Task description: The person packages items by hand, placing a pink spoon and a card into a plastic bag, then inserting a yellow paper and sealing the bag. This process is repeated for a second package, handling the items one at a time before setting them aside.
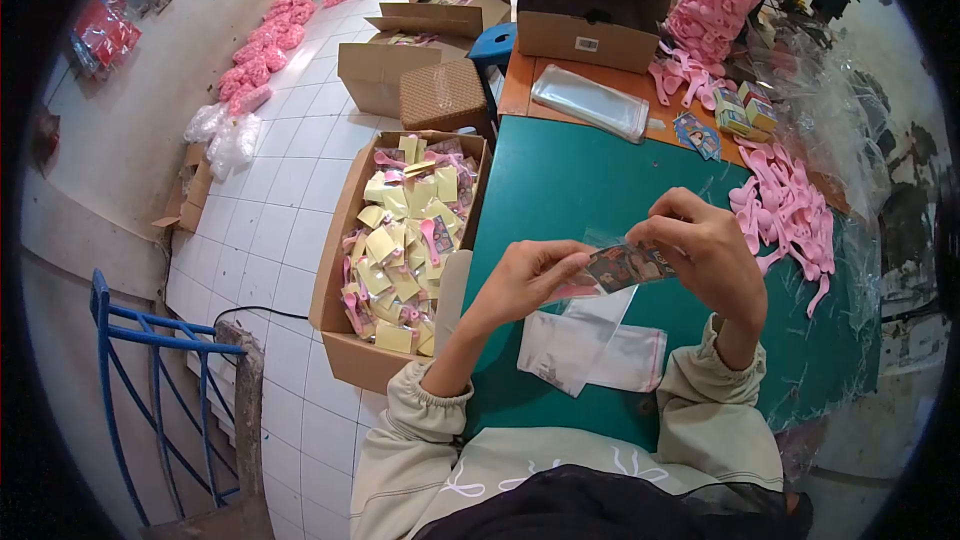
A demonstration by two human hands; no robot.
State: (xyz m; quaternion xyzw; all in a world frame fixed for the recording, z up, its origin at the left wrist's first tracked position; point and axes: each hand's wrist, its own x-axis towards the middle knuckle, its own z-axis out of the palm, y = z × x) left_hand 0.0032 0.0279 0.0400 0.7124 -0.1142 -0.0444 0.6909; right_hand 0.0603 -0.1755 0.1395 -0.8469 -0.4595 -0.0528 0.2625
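Observation:
Over the green tabletop, my left hand (530, 278) pinches a small clear plastic bag (603, 238), and something pink shows under its fingers. My right hand (708, 248) grips a dark printed card (632, 266) with its fingers and thumb. The card overlaps the bag, and its left end meets my left fingertips. Below both hands lie several flat clear bags (628, 358) in a loose pile. To the right of my right hand is a heap of pink plastic spoons (785, 202).
An open carton (335, 325) of packed spoons and yellow packets stands left of the green table (560, 165). Toward the back are a stack of clear bags (590, 100), a brown box (590, 25), printed cards (697, 136) and a big bag of spoons (715, 5). A blue-framed chair (165, 340) is at lower left.

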